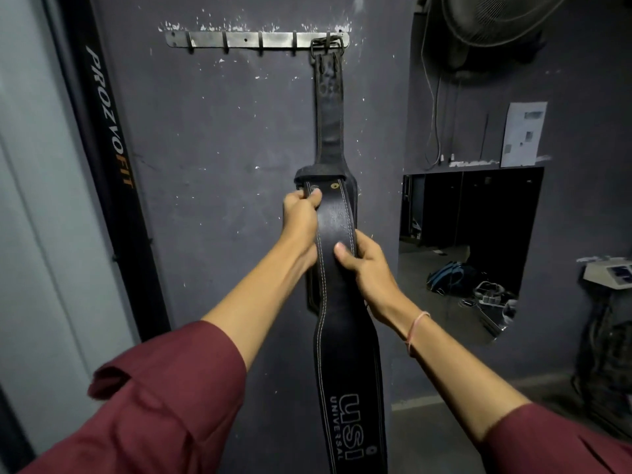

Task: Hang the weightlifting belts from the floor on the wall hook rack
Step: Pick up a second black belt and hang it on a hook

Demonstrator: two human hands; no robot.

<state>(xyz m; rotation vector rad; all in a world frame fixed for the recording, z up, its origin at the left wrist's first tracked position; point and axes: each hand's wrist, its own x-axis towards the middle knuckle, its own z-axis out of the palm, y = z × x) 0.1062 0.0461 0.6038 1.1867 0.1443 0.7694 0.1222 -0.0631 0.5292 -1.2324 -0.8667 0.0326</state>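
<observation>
Dark grey wall (219, 172), paint chipped in white flecks, fills most of the head view.

Rack: a metal hook rack (239, 40) is fixed high on the wall, horizontal. 4 hooks show to the left of a buckle; the buckle sits at the rack's right end.

Belt 1: the hung belt (329, 114), black and worn, hangs straight down from that buckle, flat to the wall. It is narrow at the top and widens lower down.

Belt 2: the second belt (342, 319), black with pale stitching and "USI UNIVERSAL" lettering near the bottom, is in both my hands. It stands upright in front of the hung belt and covers its wide lower part. Its top end, with 1 brass rivet, is well below the rack. Its lower end runs out of the bottom of the view. Contact between the 2 belts: cannot tell.

Left hand (301, 217): grips the top end of the second belt, thumb on the front face beside the rivet, fingers curled round the left edge.

Right hand (367, 268): lower down, thumb pressed on the front face, fingers wrapped behind the right edge. A pink thread (418, 327) circles that wrist. Both arms wear maroon sleeves (164, 398), pushed up the forearms.

Surroundings:
- Left: a black upright (109, 131) lettered "PROZVOFIT".
- Upper right: a fan (496, 25) with cords hanging below it.
- Right: a sheet of paper (523, 135) stuck on the wall.
- Under it: a dark rectangular panel (478, 206), mirror or opening I cannot tell, showing a blue bag on a floor.
</observation>
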